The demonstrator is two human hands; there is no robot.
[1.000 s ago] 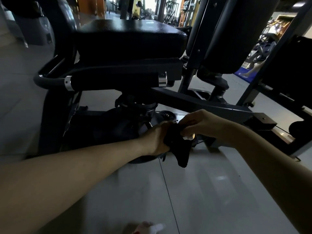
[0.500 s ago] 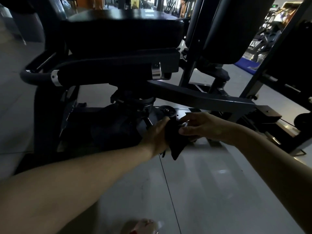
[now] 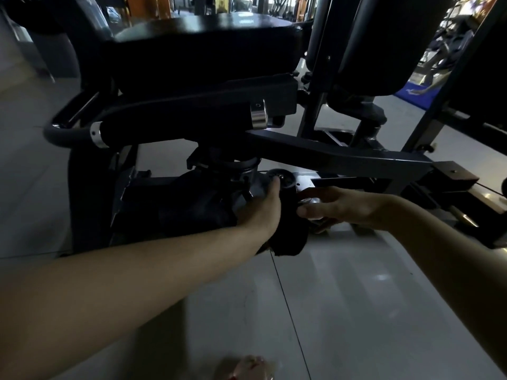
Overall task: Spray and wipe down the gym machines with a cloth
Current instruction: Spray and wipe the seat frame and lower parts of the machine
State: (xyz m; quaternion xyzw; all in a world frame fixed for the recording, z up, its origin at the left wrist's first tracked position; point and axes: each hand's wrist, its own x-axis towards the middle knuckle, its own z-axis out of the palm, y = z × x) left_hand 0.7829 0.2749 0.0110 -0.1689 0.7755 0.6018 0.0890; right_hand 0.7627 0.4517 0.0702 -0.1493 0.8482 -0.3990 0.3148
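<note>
Left hand (image 3: 262, 208) low at base of gym machine (image 3: 192, 204), back of hand up, fingers curled round a dark cloth (image 3: 288, 234). Cloth bunched under palm, loose end hanging below wrist, just above floor. Thumb raised, tip against a round black disc (image 3: 285, 177) on the base plate.

Right hand (image 3: 340, 207) just beside, entering from right, fingers reaching nearly straight to upper edge of cloth, thumb below them. Small bright rounded thing (image 3: 312, 202) between thumb and fingers, too dim to identify; cannot tell whether gripped or only touched. Both forearms bare, stretched forward from lower corners.

Directly above hands: dark square frame beam (image 3: 343, 157) slanting down to right. Above that, black handle bar (image 3: 175, 124) set between two chrome collars (image 3: 259, 116). Black seat pad (image 3: 205, 50) on top, black back pad (image 3: 384, 42) upright to its right.

Floor (image 3: 370, 311): pale grey glossy tiles, soft reflections. One dark grout line (image 3: 288, 297) running from under cloth to bottom edge. Pinkish blurred shape (image 3: 247, 366) at bottom edge, not identifiable.

Room dim overall. Blue mat (image 3: 411, 94) on floor at far right. Other machines (image 3: 444, 53) beyond, blurred, with brighter light behind them along top edge.
</note>
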